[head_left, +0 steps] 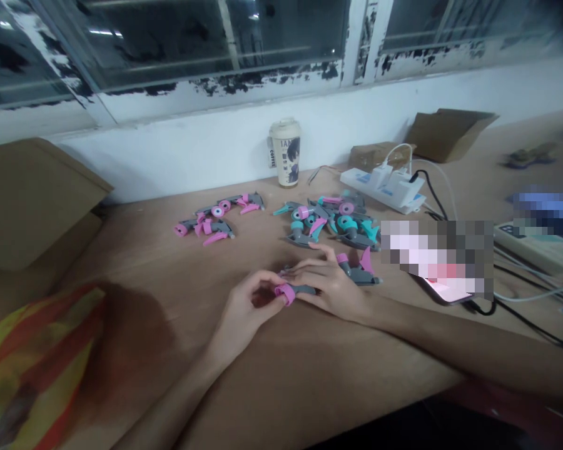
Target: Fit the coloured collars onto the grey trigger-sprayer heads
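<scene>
Both my hands meet at the middle of the wooden table (178, 350). My left hand (248, 306) pinches a pink ring cap (285, 292) on the end of a grey sprayer part (304, 290). My right hand (331, 281) lies over that grey part with fingers curled around it. Just right of my right hand lies a grey sprayer head with a pink trigger (362, 270). Farther back sit a pile of pink-and-grey sprayer heads (218, 222) and a pile with teal and pink pieces (331, 222).
A coffee cup (285, 152) stands against the white wall. A white power strip (385, 187) with chargers and cables lies at the right, near a phone (445, 289). Cardboard boxes sit at the left (32, 200) and back right (450, 132). A striped cloth (32, 362) is at the lower left.
</scene>
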